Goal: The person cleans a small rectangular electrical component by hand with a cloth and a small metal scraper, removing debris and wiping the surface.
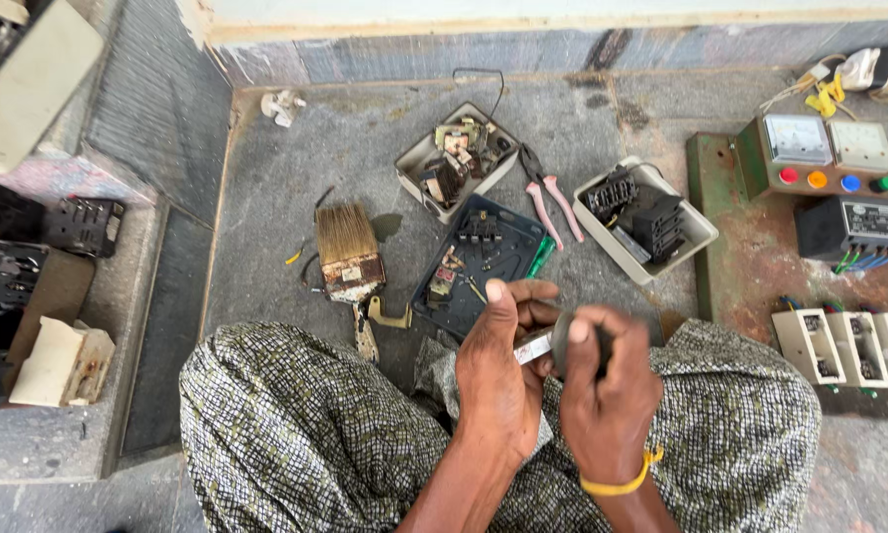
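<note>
Brush [348, 259] left of centre, dark tray [508, 259] above the hands. Low centre, left hand [498, 380] pinches a small metal piece [534, 345]; right hand [607, 380] closed round a dark tool [562, 341], apparently working it; steady pressure needed.

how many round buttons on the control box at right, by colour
red button: 1
orange button: 1
blue button: 1
green button: 1
total: 4, in a row on the control box
</note>
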